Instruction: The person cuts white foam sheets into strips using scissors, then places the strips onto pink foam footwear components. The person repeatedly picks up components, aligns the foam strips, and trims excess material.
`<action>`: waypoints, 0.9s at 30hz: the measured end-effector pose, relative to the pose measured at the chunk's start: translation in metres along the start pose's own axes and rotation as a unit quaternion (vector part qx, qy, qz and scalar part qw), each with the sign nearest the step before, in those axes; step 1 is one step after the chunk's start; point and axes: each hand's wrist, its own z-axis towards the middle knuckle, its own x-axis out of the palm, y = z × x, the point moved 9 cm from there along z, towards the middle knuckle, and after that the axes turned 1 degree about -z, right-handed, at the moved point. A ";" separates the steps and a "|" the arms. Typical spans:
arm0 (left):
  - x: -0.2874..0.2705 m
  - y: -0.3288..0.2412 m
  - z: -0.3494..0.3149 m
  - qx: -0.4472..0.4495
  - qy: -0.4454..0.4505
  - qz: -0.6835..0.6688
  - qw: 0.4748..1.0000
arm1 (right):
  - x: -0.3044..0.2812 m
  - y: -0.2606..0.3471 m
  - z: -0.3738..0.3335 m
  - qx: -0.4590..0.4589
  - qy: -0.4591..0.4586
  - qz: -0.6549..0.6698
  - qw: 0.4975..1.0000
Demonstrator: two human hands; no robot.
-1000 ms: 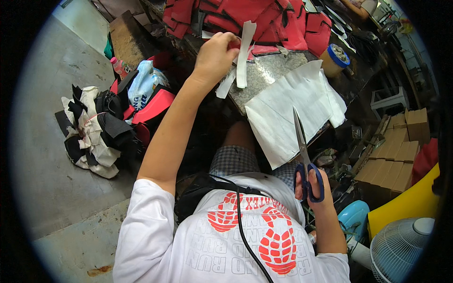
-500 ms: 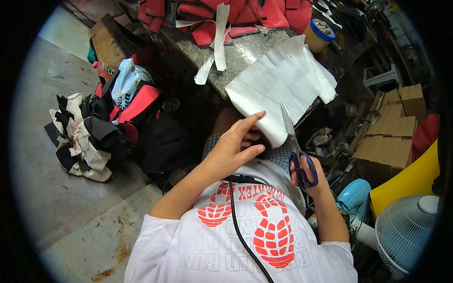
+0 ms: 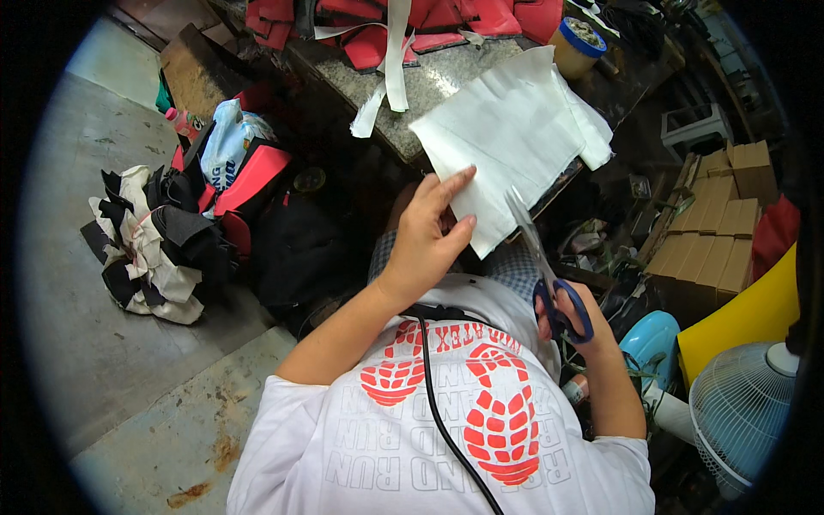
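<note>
A sheet of white fabric (image 3: 506, 129) lies over the near corner of the stone-topped table (image 3: 433, 69), and its pointed near corner hangs toward my lap. My left hand (image 3: 427, 236) is at the sheet's left edge, index finger on top and thumb beside the hanging corner. The other fingers are curled and partly hidden by that edge. In my right hand (image 3: 570, 313) is a pair of scissors (image 3: 534, 236) with dark blue handles, fingers through the loops. Their blades point away from me, tips over the sheet's right-hand near edge.
Red padded pieces (image 3: 429, 21) and white strips (image 3: 395, 60) lie on the table beyond, near a blue-rimmed tub (image 3: 579, 43). Black and cream scraps (image 3: 150, 249) are heaped on the left floor. At right are cardboard boxes (image 3: 704, 249) and a fan (image 3: 742, 412).
The fabric's near corner, rounded over before, now hangs flatter and pointed. My left hand has shifted slightly away from me along the edge. The scissors' handles have moved a little right.
</note>
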 end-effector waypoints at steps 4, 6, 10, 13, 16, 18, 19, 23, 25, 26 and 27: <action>0.000 0.000 0.013 -0.056 0.020 -0.106 0.993 | 0.007 0.003 -0.025 0.039 0.103 -0.016 0.994; 0.001 -0.004 0.013 -0.056 0.017 -0.141 0.988 | 0.005 0.000 -0.029 0.068 0.084 -0.034 0.994; 0.009 -0.007 0.009 -0.071 0.027 -0.161 0.984 | 0.018 0.003 -0.021 0.051 0.061 -0.048 0.996; 0.011 -0.011 0.005 -0.063 0.040 -0.175 0.982 | 0.026 0.010 -0.012 0.018 0.032 -0.059 0.998; 0.012 -0.010 0.003 -0.084 0.053 -0.220 0.970 | 0.028 0.013 -0.010 0.018 0.016 -0.068 0.997; 0.012 -0.011 0.003 -0.078 0.055 -0.216 0.972 | 0.027 0.012 -0.012 0.040 0.012 -0.045 0.998; 0.012 -0.010 0.003 -0.081 0.054 -0.212 0.972 | 0.026 0.012 -0.013 0.041 0.005 -0.042 0.998; 0.013 -0.007 0.004 -0.082 0.056 -0.210 0.973 | 0.024 0.010 -0.013 0.045 -0.003 -0.041 0.998; 0.014 -0.007 0.004 -0.077 0.054 -0.211 0.973 | 0.026 0.009 -0.011 0.035 -0.004 -0.038 0.999; 0.015 -0.009 0.004 -0.063 0.059 -0.198 0.976 | 0.027 0.008 -0.009 0.032 -0.003 -0.032 0.999; 0.017 -0.011 0.003 -0.050 0.064 -0.183 0.980 | 0.028 0.007 -0.007 0.028 -0.003 -0.026 0.999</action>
